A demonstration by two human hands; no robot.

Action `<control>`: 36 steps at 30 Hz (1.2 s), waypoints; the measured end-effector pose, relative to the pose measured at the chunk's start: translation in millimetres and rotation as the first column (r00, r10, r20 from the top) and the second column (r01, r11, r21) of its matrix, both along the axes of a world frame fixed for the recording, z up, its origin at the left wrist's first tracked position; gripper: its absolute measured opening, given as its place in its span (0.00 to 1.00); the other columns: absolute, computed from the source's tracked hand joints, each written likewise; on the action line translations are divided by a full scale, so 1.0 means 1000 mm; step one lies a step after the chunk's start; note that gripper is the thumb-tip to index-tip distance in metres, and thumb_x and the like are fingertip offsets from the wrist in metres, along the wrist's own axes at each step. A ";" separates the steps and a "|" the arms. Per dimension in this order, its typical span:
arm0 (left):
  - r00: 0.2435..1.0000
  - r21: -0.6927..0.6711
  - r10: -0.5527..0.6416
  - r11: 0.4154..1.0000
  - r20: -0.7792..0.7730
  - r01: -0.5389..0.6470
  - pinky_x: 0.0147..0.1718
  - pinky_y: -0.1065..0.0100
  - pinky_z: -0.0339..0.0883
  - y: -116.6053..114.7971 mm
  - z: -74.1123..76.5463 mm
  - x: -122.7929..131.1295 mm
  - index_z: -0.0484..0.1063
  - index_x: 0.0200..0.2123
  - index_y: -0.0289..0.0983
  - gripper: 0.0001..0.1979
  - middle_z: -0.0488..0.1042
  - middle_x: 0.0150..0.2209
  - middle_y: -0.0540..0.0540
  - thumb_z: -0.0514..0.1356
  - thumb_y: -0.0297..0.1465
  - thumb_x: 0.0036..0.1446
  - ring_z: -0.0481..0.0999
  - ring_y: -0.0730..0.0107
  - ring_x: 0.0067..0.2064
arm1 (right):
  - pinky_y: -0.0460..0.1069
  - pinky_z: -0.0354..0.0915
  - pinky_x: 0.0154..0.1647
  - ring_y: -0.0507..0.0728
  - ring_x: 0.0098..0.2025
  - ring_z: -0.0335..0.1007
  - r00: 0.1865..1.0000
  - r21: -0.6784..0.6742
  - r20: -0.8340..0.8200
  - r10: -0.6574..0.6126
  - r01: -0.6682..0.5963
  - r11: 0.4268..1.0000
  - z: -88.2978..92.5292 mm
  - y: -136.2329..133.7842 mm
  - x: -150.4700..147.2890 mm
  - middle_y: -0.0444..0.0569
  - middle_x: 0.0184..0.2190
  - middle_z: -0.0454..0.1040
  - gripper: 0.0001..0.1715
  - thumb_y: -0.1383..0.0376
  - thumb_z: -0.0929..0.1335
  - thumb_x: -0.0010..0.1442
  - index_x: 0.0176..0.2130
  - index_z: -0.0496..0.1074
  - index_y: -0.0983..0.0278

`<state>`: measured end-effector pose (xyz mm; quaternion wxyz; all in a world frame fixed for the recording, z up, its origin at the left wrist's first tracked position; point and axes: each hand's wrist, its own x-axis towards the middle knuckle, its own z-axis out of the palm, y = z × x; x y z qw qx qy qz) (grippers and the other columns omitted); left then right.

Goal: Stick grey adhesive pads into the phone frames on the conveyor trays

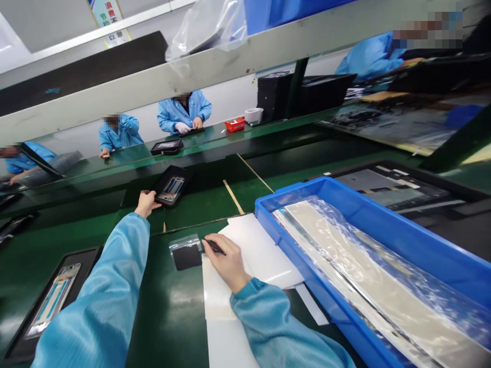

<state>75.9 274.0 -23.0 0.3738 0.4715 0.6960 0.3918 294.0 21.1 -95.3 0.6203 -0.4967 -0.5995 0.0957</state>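
Stretched out over the green belt, my left hand [146,204] pinches the near left edge of a black tray [183,178]. A phone frame [171,188] with blue strips lies in that tray. My right hand [226,258] is closed around a slim dark tool [215,246] that looks like tweezers, most of it hidden by the fingers. Just left of its fingertips a small clear plastic piece [187,243] with a black rectangle lies on the green bench; whether the tool touches it I cannot tell. White sheets [218,291] are spread beneath the right hand.
A blue bin [326,271] of plastic-wrapped sheets stands on the right. Another black tray [82,266] with a phone frame sits at left, partly behind my sleeve. Across the belt, people in blue [184,113] work near a red box [235,124]. A shelf beam [215,66] crosses above.
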 end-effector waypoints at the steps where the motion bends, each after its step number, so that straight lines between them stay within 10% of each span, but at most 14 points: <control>1: 0.998 0.008 0.053 0.999 0.042 -0.054 0.47 0.55 0.75 -0.002 0.001 -0.013 0.68 0.56 0.35 0.20 0.71 0.54 0.40 0.60 0.38 0.65 0.75 0.61 0.49 | 0.52 0.75 0.39 0.58 0.36 0.79 1.000 -0.004 -0.003 -0.007 0.007 1.000 -0.001 0.000 0.001 0.51 0.35 0.81 0.06 0.66 0.68 0.64 0.39 0.76 0.60; 8: 0.968 -0.017 0.152 0.988 0.200 -0.152 0.44 0.58 0.76 -0.025 0.024 -0.107 0.69 0.54 0.35 0.18 0.73 0.51 0.42 0.60 0.37 0.66 0.76 0.64 0.46 | 0.51 0.74 0.35 0.56 0.33 0.77 0.999 -0.021 -0.033 -0.034 0.034 0.999 -0.002 0.000 0.003 0.50 0.35 0.80 0.04 0.64 0.70 0.62 0.38 0.76 0.61; 17: 0.954 -0.208 -0.239 0.939 0.182 0.275 0.32 0.64 0.78 -0.075 0.070 -0.195 0.73 0.56 0.35 0.34 0.82 0.39 0.41 0.74 0.29 0.44 0.81 0.61 0.33 | 0.50 0.74 0.32 0.54 0.28 0.75 0.995 -0.027 -0.033 -0.099 0.098 0.995 0.003 -0.001 0.001 0.49 0.32 0.80 0.05 0.63 0.71 0.61 0.35 0.77 0.63; 21: 0.809 -0.310 -0.576 0.752 0.116 0.581 0.48 0.62 0.76 -0.093 0.061 -0.174 0.76 0.55 0.40 0.35 0.79 0.51 0.43 0.75 0.39 0.41 0.80 0.55 0.48 | 0.49 0.74 0.29 0.54 0.26 0.75 0.993 -0.023 -0.033 -0.117 0.116 0.993 0.006 -0.002 0.001 0.48 0.30 0.80 0.05 0.63 0.72 0.60 0.34 0.77 0.63; 24: 0.482 -0.355 -0.874 0.468 -0.052 0.809 0.57 0.63 0.68 -0.109 0.046 -0.141 0.72 0.60 0.43 0.31 0.72 0.60 0.48 0.66 0.46 0.54 0.74 0.56 0.57 | 0.50 0.74 0.30 0.54 0.26 0.75 0.992 -0.054 -0.032 -0.123 0.121 0.991 0.006 -0.002 0.001 0.49 0.30 0.81 0.06 0.62 0.72 0.59 0.35 0.78 0.63; 26: 0.316 -0.350 -0.923 0.377 -0.219 0.858 0.57 0.64 0.68 -0.119 0.036 -0.121 0.71 0.60 0.44 0.26 0.73 0.60 0.50 0.60 0.43 0.59 0.75 0.59 0.57 | 0.50 0.75 0.31 0.55 0.27 0.75 0.991 -0.082 -0.034 -0.133 0.130 0.988 0.005 -0.003 0.002 0.49 0.30 0.81 0.07 0.61 0.72 0.59 0.35 0.78 0.63; 28: 0.256 -0.297 -0.868 0.401 -0.426 0.866 0.55 0.64 0.69 -0.129 0.027 -0.102 0.74 0.57 0.43 0.21 0.76 0.56 0.48 0.57 0.39 0.62 0.77 0.61 0.54 | 0.51 0.75 0.32 0.55 0.27 0.76 0.989 -0.098 -0.039 -0.143 0.138 0.986 0.005 -0.003 0.002 0.49 0.31 0.81 0.07 0.61 0.72 0.59 0.35 0.78 0.63; 32: 0.368 -0.090 -0.669 0.546 -0.646 0.833 0.60 0.54 0.62 -0.151 0.013 -0.064 0.73 0.56 0.36 0.19 0.74 0.56 0.39 0.54 0.36 0.65 0.72 0.54 0.58 | 0.51 0.75 0.32 0.55 0.27 0.76 0.987 -0.110 -0.046 -0.153 0.148 0.983 0.005 -0.004 0.001 0.49 0.31 0.81 0.08 0.60 0.73 0.59 0.35 0.78 0.63; 36: 0.396 0.022 -0.604 0.531 -0.692 0.847 0.58 0.54 0.63 -0.175 -0.001 -0.017 0.72 0.52 0.38 0.19 0.74 0.53 0.42 0.63 0.40 0.61 0.72 0.55 0.56 | 0.51 0.76 0.33 0.55 0.28 0.76 0.987 -0.114 -0.075 -0.143 0.134 0.984 0.006 -0.007 0.001 0.50 0.32 0.81 0.08 0.60 0.73 0.58 0.36 0.79 0.63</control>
